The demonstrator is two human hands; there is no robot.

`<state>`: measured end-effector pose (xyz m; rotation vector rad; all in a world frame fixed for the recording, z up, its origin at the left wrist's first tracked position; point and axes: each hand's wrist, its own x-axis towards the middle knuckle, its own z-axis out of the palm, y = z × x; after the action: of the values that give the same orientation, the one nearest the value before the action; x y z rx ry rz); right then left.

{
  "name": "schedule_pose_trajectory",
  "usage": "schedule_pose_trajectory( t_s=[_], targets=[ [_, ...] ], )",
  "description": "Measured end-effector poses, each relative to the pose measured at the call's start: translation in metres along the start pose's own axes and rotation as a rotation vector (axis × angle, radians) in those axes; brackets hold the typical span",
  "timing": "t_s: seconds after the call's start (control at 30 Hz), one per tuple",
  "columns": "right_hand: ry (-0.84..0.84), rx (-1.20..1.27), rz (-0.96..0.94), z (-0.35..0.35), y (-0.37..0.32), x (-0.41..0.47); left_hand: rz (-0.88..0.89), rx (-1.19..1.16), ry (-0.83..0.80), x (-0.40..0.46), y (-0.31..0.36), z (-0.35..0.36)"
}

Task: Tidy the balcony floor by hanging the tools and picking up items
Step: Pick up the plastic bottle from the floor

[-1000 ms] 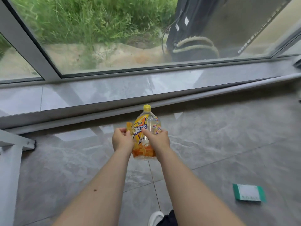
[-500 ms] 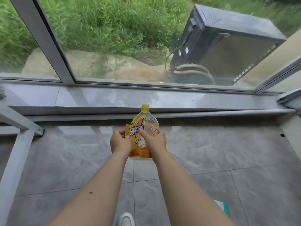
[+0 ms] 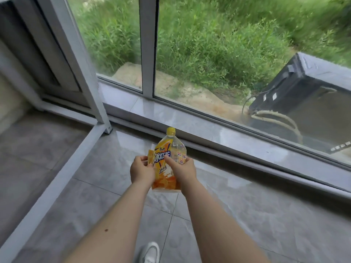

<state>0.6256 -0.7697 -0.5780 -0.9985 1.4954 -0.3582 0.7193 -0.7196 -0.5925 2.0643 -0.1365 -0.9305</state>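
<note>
An empty clear plastic bottle (image 3: 171,150) with a yellow cap and an orange-yellow label is held upright in front of me, above the grey tiled floor (image 3: 247,215). My right hand (image 3: 183,170) grips the bottle's body from the right. My left hand (image 3: 141,171) pinches the loose edge of the label on the bottle's left side. Both forearms reach forward from the bottom of the view.
A white metal frame (image 3: 57,177) runs along the floor at left, with an upright post (image 3: 76,59) rising from it. A grey sill (image 3: 209,128) and large window lie ahead. My white shoe (image 3: 151,252) shows at the bottom.
My view has swung left, bringing the white frame and post closer and losing the green-edged item on the floor. Both hands keep the same hold on the bottle.
</note>
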Motion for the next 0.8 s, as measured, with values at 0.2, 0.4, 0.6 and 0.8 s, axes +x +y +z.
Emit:
schedule_pose_trajectory(
  t_s=[0.2,0.4,0.6,0.8],
  targets=[
    [-0.117,-0.120,-0.052,0.047,0.044,-0.072,-0.021,-0.086,0.133,-0.035,-0.066,-0.077],
    [-0.271,-0.217,-0.077,0.095,0.101,-0.160,-0.096,-0.174,0.287,-0.088,-0.146,-0.163],
    [-0.401,-0.357,-0.088,0.122,0.154,-0.223,-0.192,-0.275,0.402,-0.144,-0.213,-0.216],
    [-0.549,-0.496,-0.090,0.145,0.201,-0.279,-0.266,-0.370,0.553,-0.188,-0.281,-0.256]
  ],
)
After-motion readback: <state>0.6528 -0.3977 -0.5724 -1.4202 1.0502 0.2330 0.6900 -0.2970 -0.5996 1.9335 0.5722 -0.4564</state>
